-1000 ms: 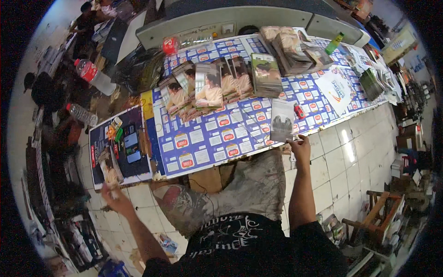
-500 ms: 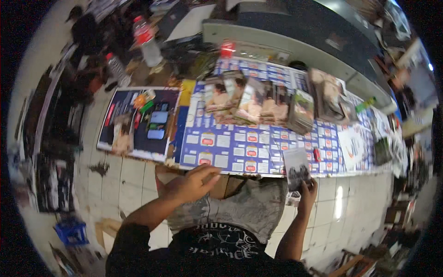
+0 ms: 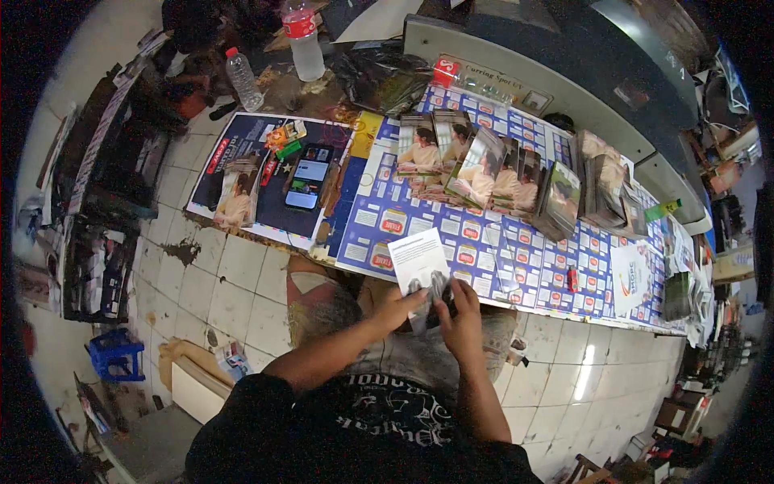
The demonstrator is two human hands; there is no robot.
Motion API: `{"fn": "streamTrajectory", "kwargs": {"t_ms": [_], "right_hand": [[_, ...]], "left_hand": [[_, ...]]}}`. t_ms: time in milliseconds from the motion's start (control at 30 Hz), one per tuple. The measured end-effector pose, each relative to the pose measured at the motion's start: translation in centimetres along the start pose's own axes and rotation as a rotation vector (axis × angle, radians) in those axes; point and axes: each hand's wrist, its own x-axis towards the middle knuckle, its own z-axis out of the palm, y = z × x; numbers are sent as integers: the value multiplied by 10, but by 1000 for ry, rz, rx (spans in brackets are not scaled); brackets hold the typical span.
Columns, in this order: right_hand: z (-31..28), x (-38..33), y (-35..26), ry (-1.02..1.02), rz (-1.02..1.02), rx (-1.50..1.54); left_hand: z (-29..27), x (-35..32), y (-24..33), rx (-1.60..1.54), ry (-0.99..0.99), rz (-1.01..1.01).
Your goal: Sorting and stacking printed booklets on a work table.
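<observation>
A white-and-grey printed booklet or card (image 3: 418, 256), with lines of small text and a dark picture on its lower part, is held over the table's near edge. My left hand (image 3: 395, 310) pinches its lower left side. On the lower right side are the closed fingers of my right hand (image 3: 461, 321), thumb in front. Beyond my hands, stacks of photo-covered booklets (image 3: 481, 171) stand in a row on the blue printed table sheet (image 3: 419, 211). Farther right are a green-covered stack (image 3: 562, 194) and a larger stack (image 3: 603, 189).
To the left, a dark poster (image 3: 278, 216) bears a smartphone (image 3: 308, 176), small packets (image 3: 284, 137) and a photo print (image 3: 236, 198). Two plastic bottles, one large (image 3: 305, 48) and one small (image 3: 243, 81), stand behind it. A small red object (image 3: 572, 279) lies at right.
My right hand has brought the booklet or card leftward to the middle. My left hand, formerly apart with nothing in it, has moved right and taken hold of it too. The view has shifted.
</observation>
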Motion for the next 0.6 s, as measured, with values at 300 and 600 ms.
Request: {"fn": "streamTrajectory", "kwargs": {"t_ms": [300,600], "right_hand": [[11,13,-36,-163,88,213],[10,20,-38,-255,289,651]], "left_hand": [[-35,-16,14,-75,-54,-4],[-50,-18,24,-220,-92,-111]]}}
